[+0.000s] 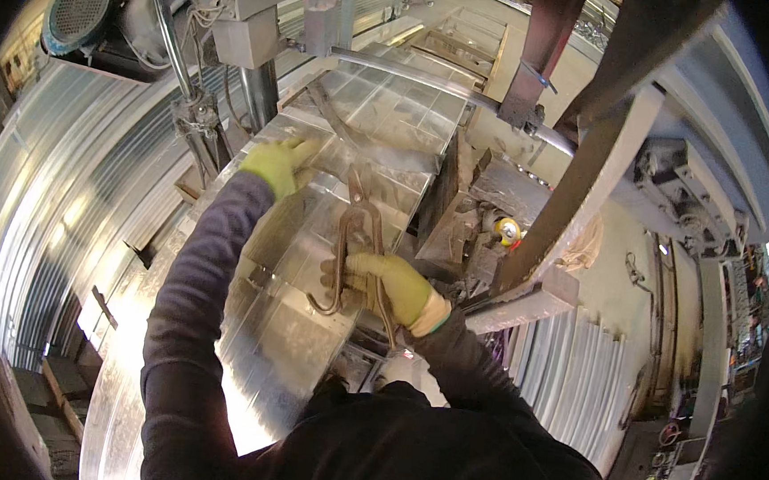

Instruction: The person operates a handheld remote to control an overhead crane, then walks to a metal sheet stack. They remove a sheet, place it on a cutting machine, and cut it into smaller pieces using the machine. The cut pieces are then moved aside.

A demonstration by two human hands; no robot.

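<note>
Yellow-green work gloves cover both my hands. My right hand [394, 287] is closed around the handles of a pair of large, rusty metal shears [359, 210]. Their blades point away from me over a shiny sheet-metal surface [295, 310], and one handle ends in a curved hook. My left hand [275, 166] lies farther off to the left on the sheet metal, its fingers stretched out and apart. Just beyond the shears is a bent metal strip [335, 122]. Whether my left fingertips pinch a sheet edge is hard to make out.
Long stacked metal profiles [77, 174] fill the left side. An electric motor [79, 13] and a grey box [248, 41] stand at the far left. A slanted steel beam [575, 186] rises close on my right. Beside it sits a yellow tape measure [508, 231] among dark metal parts.
</note>
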